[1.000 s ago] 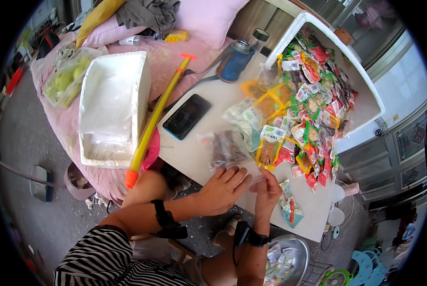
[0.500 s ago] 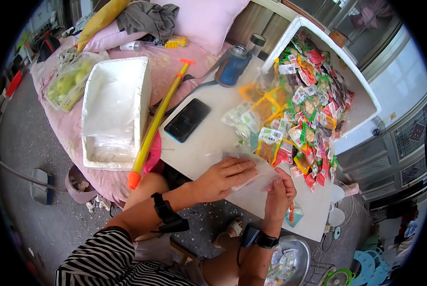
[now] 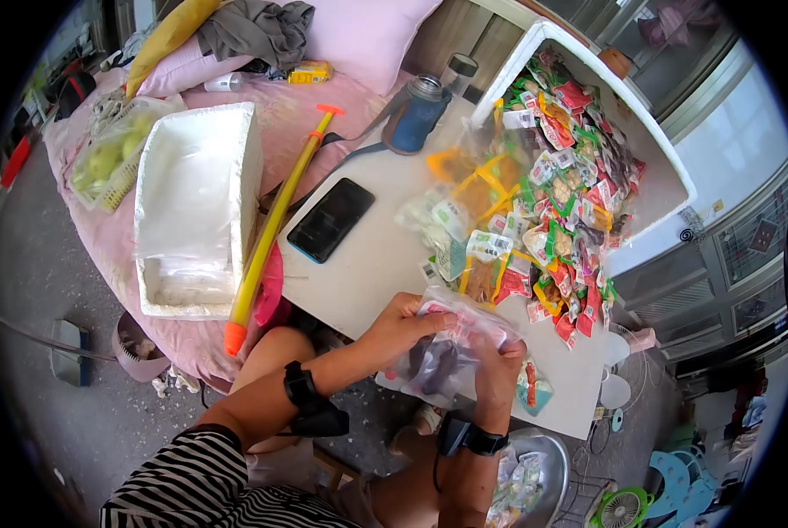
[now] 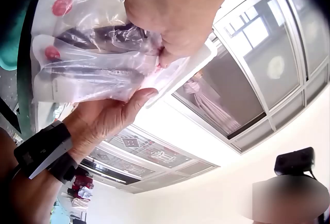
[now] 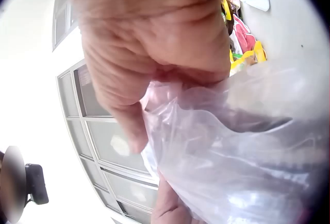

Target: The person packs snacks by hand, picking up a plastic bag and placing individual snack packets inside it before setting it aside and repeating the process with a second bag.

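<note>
Well, the left grip (image 3: 407,329) and right grip (image 3: 499,361) both pinch a clear bag (image 3: 435,363) between them over the tabletop's (image 3: 332,286) edge, with bright packets (image 3: 563,211) heaped just beyond.

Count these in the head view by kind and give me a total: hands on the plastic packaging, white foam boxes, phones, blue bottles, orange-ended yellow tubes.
Hands on the plastic packaging: 2 (left hand, right hand)
White foam boxes: 2 (left box, right box)
Phone: 1
Blue bottle: 1
Orange-ended yellow tube: 1
Total: 7
</note>
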